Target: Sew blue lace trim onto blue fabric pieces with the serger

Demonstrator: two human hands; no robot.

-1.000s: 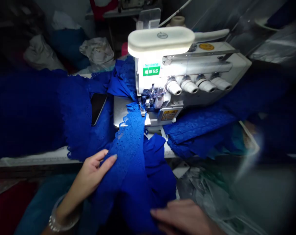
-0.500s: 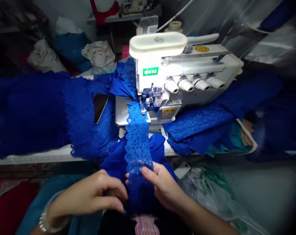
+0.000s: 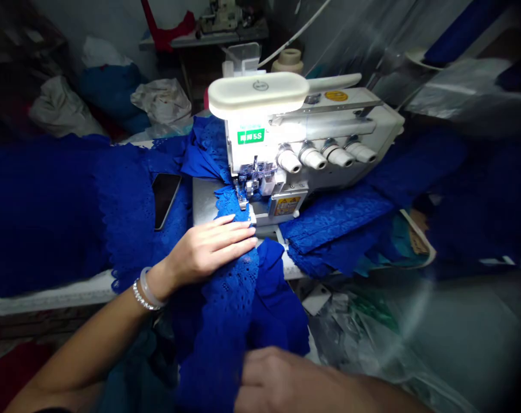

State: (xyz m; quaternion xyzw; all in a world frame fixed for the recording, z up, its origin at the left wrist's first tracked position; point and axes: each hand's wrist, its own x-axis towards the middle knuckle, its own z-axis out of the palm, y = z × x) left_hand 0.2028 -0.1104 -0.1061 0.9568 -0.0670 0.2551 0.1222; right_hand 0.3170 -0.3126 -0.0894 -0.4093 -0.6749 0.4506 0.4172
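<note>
Only got the head view here, so going off that. My left hand (image 3: 209, 249) is laid flat on the blue lace strip (image 3: 230, 292), fingers stretched out and close together, pressing from above with nothing pinched. The fingertips are just near of the presser foot (image 3: 242, 202), and the strip's far end runs up to it, right edge at the foot, over the metal plate (image 3: 203, 201). My right hand (image 3: 273, 378) is down at the near edge of the view, blurry, against the near part of the strip. Can't tell whether it's pinching the cloth or just resting there.

For doing this bit well, I'd say keep the left palm light and let it steer, since lace like this probably stretches if you drag it. Line up the right edge with the foot and keep the fingertips from creeping any farther. I'd have the right hand leave a bit of slack, and watch the plain blue fabric (image 3: 278, 310) bunched to the right of the strip, because a fold could get caught underneath. The phone (image 3: 166, 198) lies on more lace to the left, well clear of the foot.
</note>
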